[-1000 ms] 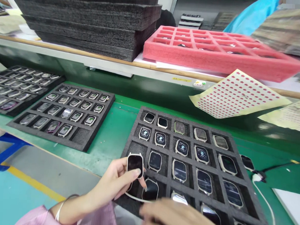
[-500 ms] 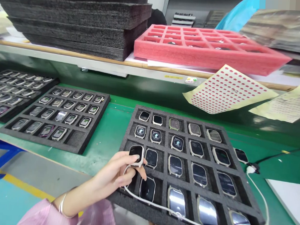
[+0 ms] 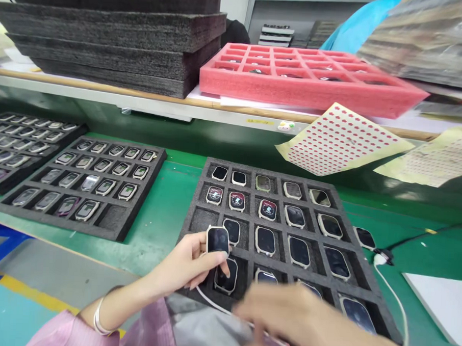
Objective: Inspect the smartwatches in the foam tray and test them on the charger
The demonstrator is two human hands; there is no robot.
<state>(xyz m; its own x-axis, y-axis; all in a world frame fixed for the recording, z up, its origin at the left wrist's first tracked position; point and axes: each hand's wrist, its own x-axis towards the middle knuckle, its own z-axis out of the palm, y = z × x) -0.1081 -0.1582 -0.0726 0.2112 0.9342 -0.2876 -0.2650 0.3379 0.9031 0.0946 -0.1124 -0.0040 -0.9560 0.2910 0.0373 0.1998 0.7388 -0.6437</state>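
My left hand (image 3: 191,260) is closed on a smartwatch case (image 3: 218,239) with a dark screen, its thumb on the lower edge. Beneath it lies a black foam tray (image 3: 246,255) of similar watch cases without straps. Three of them show lit dials, such as the watch with a red-topped dial (image 3: 267,209). A white cable (image 3: 213,306) runs from below my left hand toward the right. Over the tray's near edge is my right hand (image 3: 286,308), smeared by motion. Its fingers cannot be made out, and it covers part of the cable and the front-row watches.
More foam trays of watches (image 3: 117,235) lie to the left. Black foam blocks (image 3: 118,30) and a pink divided tray (image 3: 296,89) stand on the shelf. A sticker sheet (image 3: 339,142) hangs from its edge. At right are a loose watch (image 3: 364,238), a plug (image 3: 382,257) and a white board (image 3: 439,304).
My right hand has come in from the lower right over the tray. The held watch is now turned more upright and slightly to the right. The lit dials changed from blue-white to red-topped.
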